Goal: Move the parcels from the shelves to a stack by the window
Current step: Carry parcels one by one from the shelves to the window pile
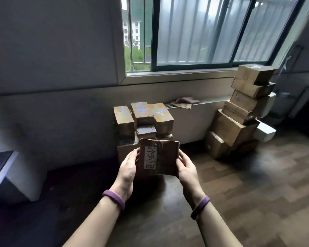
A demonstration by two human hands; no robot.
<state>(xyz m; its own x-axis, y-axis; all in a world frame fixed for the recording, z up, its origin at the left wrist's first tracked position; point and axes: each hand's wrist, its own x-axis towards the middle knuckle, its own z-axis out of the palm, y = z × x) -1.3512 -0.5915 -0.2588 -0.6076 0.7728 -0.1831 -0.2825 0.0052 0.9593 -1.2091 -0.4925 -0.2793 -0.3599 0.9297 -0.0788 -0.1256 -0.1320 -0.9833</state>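
Under the window [203,32] sits a low stack [143,120] of boxes. Both hands hold one parcel [159,156] in the air, just before it: left hand [128,166] and right hand [186,166] grip its sides. Best to lower it flat and gently.

Matt brown cardboard parcel [159,156] with glossy tape; worn wooden parquet floor [257,184].

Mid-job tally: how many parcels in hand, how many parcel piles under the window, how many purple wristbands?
Held parcel: 1
Parcel piles: 2
Purple wristbands: 2
Total: 5
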